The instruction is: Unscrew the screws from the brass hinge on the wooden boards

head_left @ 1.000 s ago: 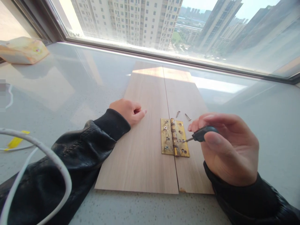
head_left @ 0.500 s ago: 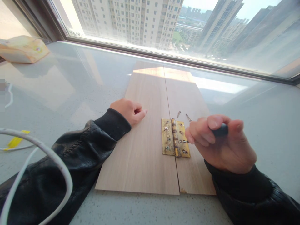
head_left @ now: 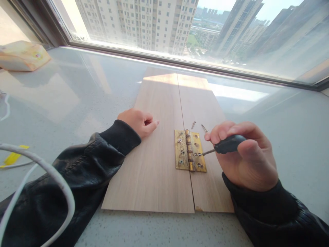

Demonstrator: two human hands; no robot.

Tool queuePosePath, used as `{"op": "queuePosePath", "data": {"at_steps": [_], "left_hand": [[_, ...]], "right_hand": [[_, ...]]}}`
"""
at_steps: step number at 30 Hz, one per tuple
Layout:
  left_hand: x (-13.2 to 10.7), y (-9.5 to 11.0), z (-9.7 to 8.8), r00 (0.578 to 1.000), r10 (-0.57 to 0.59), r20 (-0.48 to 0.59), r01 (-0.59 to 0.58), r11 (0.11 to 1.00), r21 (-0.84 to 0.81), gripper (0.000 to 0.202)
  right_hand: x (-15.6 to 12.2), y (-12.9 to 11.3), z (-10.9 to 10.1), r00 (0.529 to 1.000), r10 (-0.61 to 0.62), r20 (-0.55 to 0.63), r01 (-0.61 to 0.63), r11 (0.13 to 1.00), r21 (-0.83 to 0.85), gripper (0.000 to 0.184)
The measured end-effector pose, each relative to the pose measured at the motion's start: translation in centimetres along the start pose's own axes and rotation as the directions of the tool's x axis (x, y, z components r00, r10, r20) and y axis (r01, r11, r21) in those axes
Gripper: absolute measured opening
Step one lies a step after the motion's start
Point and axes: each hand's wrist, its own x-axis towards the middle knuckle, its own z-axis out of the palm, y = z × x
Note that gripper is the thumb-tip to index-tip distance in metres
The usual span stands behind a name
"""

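Note:
My right hand [head_left: 250,156] grips a screwdriver [head_left: 230,144] by its dark handle. The screwdriver's shaft slants left, and its tip meets a screw in the right leaf of a worn brass hinge [head_left: 190,151]. This hinge lies across the seam between the left wooden board [head_left: 154,171] and the right wooden board [head_left: 216,192]. Screw heads show in its left leaf. Loosely curled, my left hand [head_left: 137,123] rests on the left board with nothing visible in it. Two loose screws lie beyond the hinge, one screw [head_left: 193,125] near the seam and another screw [head_left: 204,128] close to my right fingers.
The boards lie on a pale speckled countertop [head_left: 115,230] below a window [head_left: 154,31]. A white cable [head_left: 68,192] loops over my left sleeve at the lower left. Behind it are a yellow tag [head_left: 15,156] and, near the window corner, an orange-white package [head_left: 24,56].
My right hand has turned, so more of the screwdriver's handle and its shaft now show. My left hand stays on the board. The whole view has shifted slightly.

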Motion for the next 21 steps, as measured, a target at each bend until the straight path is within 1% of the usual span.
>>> {"op": "queuePosePath", "data": {"at_steps": [2, 4, 6, 8, 11, 14, 16, 18, 21], "left_hand": [[0.0, -0.1, 0.1, 1.0, 0.002, -0.004, -0.002, 1.0, 0.0, 0.04], [0.0, -0.1, 0.1, 1.0, 0.0, -0.01, 0.0, 1.0, 0.004, 0.04], [0.0, -0.1, 0.1, 1.0, 0.003, -0.02, -0.003, 1.0, 0.004, 0.04], [0.0, -0.1, 0.1, 1.0, 0.003, -0.017, -0.003, 1.0, 0.004, 0.041], [0.0, 0.0, 0.1, 1.0, -0.003, -0.013, 0.003, 1.0, 0.012, 0.041], [-0.1, 0.0, 0.0, 1.0, -0.001, -0.008, 0.001, 1.0, 0.013, 0.04], [-0.1, 0.0, -0.1, 1.0, 0.001, -0.001, -0.001, 1.0, 0.009, 0.04], [0.0, 0.0, -0.1, 1.0, -0.002, 0.005, 0.002, 1.0, 0.006, 0.04], [0.0, 0.1, -0.1, 1.0, -0.006, 0.012, 0.006, 1.0, 0.006, 0.04]], "right_hand": [[0.1, 0.3, -0.2, 0.999, -0.041, -0.009, 0.04, 0.999, -0.03, 0.018], [0.1, 0.4, -0.3, 0.999, -0.036, 0.014, 0.037, 0.999, -0.031, 0.022], [0.1, 0.5, -0.2, 0.998, 0.015, 0.066, -0.015, 1.0, 0.007, 0.025], [0.0, 0.4, 0.1, 0.99, 0.074, 0.118, -0.084, 0.993, 0.081, 0.029], [0.0, 0.1, 0.7, 0.977, 0.143, 0.159, -0.17, 0.971, 0.168, 0.037], [0.1, -0.1, 0.9, 0.967, 0.19, 0.17, -0.216, 0.965, 0.149, 0.047], [0.1, -0.2, 0.8, 0.966, 0.201, 0.161, -0.22, 0.968, 0.117, 0.052], [0.0, -0.2, 0.5, 0.97, 0.186, 0.153, -0.201, 0.976, 0.088, 0.05], [-0.2, 0.1, 0.0, 0.98, 0.127, 0.15, -0.133, 0.991, 0.03, 0.034]]}}
